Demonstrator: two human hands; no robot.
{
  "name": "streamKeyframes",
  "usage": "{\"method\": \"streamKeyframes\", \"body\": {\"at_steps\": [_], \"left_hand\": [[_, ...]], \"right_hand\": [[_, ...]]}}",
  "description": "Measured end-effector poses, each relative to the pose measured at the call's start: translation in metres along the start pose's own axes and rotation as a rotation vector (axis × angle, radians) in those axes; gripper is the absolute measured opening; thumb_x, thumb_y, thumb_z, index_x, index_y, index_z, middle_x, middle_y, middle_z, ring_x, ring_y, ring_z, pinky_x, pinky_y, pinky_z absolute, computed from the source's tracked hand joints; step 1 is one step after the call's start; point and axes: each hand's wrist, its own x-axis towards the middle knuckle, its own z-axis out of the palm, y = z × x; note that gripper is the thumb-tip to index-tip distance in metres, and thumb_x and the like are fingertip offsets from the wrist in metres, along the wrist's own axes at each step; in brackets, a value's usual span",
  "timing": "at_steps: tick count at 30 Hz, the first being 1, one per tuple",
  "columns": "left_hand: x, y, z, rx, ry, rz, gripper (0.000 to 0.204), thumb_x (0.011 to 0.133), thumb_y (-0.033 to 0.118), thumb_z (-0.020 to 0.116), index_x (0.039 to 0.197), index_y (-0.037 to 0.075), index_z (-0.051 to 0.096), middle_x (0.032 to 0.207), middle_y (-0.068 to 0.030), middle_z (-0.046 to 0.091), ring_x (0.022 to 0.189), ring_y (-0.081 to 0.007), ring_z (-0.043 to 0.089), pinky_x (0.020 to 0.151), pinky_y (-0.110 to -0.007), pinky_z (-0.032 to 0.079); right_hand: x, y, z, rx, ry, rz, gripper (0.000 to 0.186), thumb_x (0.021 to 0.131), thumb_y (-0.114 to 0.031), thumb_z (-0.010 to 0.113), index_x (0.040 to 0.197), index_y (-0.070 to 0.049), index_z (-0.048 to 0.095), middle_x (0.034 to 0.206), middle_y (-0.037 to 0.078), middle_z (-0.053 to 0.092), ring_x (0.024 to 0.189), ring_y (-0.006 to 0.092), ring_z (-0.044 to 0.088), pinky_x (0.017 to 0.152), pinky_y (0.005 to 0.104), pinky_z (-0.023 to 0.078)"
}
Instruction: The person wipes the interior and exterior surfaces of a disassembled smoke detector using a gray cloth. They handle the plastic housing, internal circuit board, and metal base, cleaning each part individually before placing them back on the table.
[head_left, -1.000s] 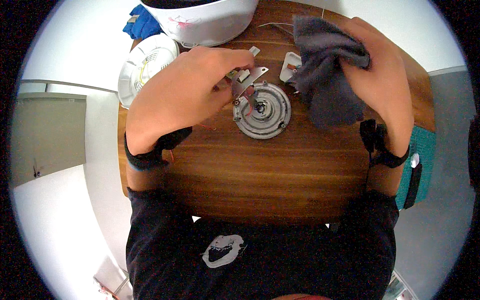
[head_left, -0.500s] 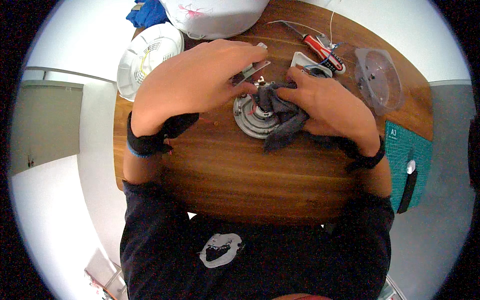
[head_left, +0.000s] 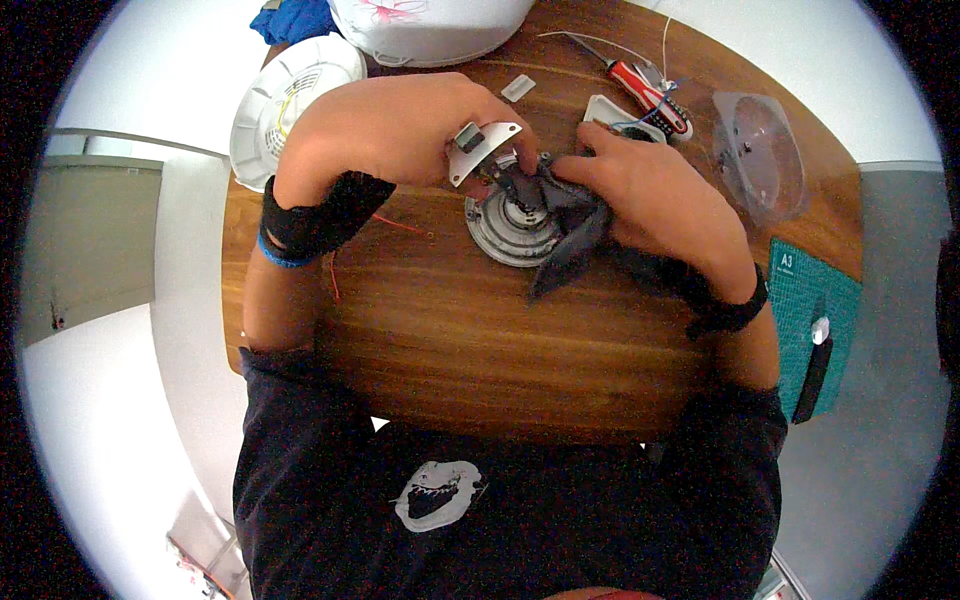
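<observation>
My left hand (head_left: 400,130) grips a small metal bracket (head_left: 486,152) with a dark block on it, fingers bent around its edge. Closed on a dark grey cloth (head_left: 580,215), my right hand (head_left: 650,190) presses a fold of it toward the bracket. Beneath both hands lies a round metal base (head_left: 505,235) with ringed ridges and a raised centre, partly covered by the cloth. A red wire (head_left: 400,225) trails from near my left wrist onto the table. Fingers hide where cloth and bracket meet.
A white vented round cover (head_left: 265,110) stands at the far left, beside a white tub (head_left: 430,30). At the back right are a red-and-black screwdriver (head_left: 645,92), a white tray (head_left: 608,112) and a clear plastic container (head_left: 760,150). A green cutting mat (head_left: 800,290) hangs at the right edge.
My left hand has turned, so the bracket's flat face now shows. A small pale rectangular piece now lies uncovered on the table behind it. The right hand keeps the cloth.
</observation>
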Motion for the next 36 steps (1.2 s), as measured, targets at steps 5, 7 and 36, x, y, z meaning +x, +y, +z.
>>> {"method": "streamKeyframes", "body": {"at_steps": [5, 7, 36], "left_hand": [[0.000, 0.011, -0.001, 0.097, 0.029, -0.005, 0.050, 0.085, 0.007, 0.084, 0.133, 0.014, 0.075, 0.130, -0.0117, 0.077, 0.126, -0.0340, 0.070, 0.107, -0.042, 0.056], [-0.003, 0.023, 0.000, 0.166, 0.048, -0.087, 0.054, 0.083, 0.012, 0.088, 0.135, 0.018, 0.074, 0.132, -0.0104, 0.076, 0.128, -0.0342, 0.068, 0.107, -0.041, 0.056], [-0.022, -0.007, 0.021, 0.393, 0.320, 0.105, 0.041, 0.095, 0.010, 0.064, 0.135, 0.014, 0.072, 0.129, -0.0098, 0.075, 0.121, -0.0343, 0.069, 0.102, -0.041, 0.056]], "right_hand": [[-0.001, 0.004, 0.003, -0.058, 0.058, -0.110, 0.040, 0.080, -0.003, 0.078, 0.119, -0.010, 0.074, 0.115, 0.018, 0.067, 0.101, 0.0404, 0.074, 0.084, 0.0494, 0.063], [-0.003, 0.002, -0.003, -0.072, 0.037, -0.109, 0.038, 0.079, -0.004, 0.078, 0.117, -0.009, 0.074, 0.115, 0.017, 0.067, 0.101, 0.0405, 0.074, 0.084, 0.0495, 0.063], [-0.015, -0.014, -0.006, -0.067, -0.058, 0.013, 0.063, 0.068, 0.002, 0.083, 0.126, -0.003, 0.063, 0.123, 0.016, 0.061, 0.115, 0.0422, 0.067, 0.093, 0.0503, 0.059]]}}
